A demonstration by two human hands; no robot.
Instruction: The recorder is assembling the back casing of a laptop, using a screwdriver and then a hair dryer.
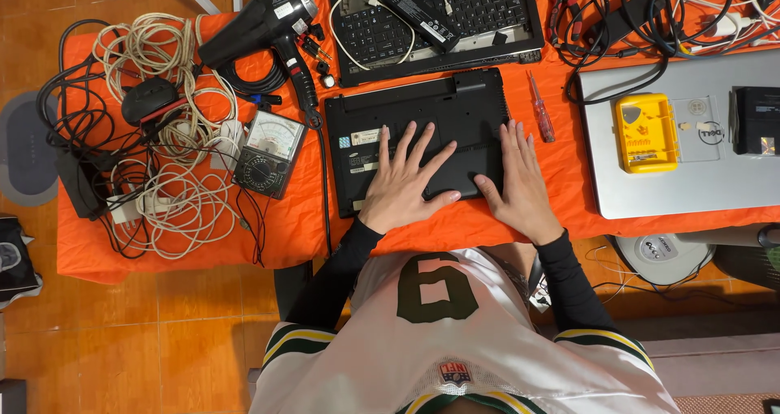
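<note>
Our left hand (404,182) lies flat and open on the underside of the black laptop (422,138), fingers spread, thumb angled toward the near edge. Our right hand (517,185) rests open on the laptop's right edge, fingers straight and together, thumb (487,188) reaching inward across the base. Neither hand grips anything — both simply press palm-down on the shell.

The laptop sits upside down at the centre of the orange-covered counter (284,227), near its front edge, with its label stickers toward the left. To steady it well here, we judge that pressure should stay even across both palms, fingertips clear of seams and vents, so the base does not slide on the cloth.

Just to the right of the right hand lies a red-handled screwdriver (540,109). Behind the laptop sits a second opened laptop chassis with keyboard (455,12), a long black battery pack (410,8) laid across it. To the left stand an analogue multimeter (268,154) and a black heat gun (260,24) — beyond them, coiled white cables (175,195) and a black mouse (149,99). To the right, a silver laptop (674,178) carries a yellow box (645,132) and a black component (757,120). Tangled black leads (617,24) fill the far right corner.
</note>
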